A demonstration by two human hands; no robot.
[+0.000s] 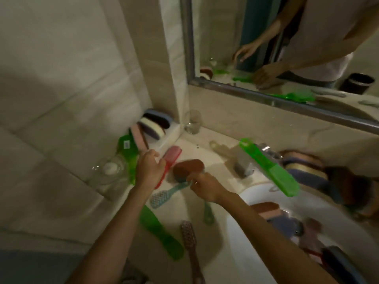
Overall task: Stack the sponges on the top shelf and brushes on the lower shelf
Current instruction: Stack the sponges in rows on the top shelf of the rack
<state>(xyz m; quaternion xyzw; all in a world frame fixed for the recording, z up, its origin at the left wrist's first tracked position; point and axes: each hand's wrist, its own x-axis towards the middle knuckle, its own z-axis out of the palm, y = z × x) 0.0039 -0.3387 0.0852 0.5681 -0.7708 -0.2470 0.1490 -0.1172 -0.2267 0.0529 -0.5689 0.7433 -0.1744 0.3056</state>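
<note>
Around the bathroom sink (256, 194), sorting is looking barely begun: the left hand (150, 171) is gripping a pink brush (173, 157), the right hand (205, 188) is pinching a teal brush (164, 195).

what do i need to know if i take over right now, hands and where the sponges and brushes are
Left hand grips the red brush. Right hand seems to pinch the teal brush, beside the brown sponge.
Done: corner sponges stacked by the wall.
Left: sink sponges, more sponges right of the tap, one green brush across the tap, another green brush and a brown brush on the counter.
Blur hides which shelf is which.
</note>
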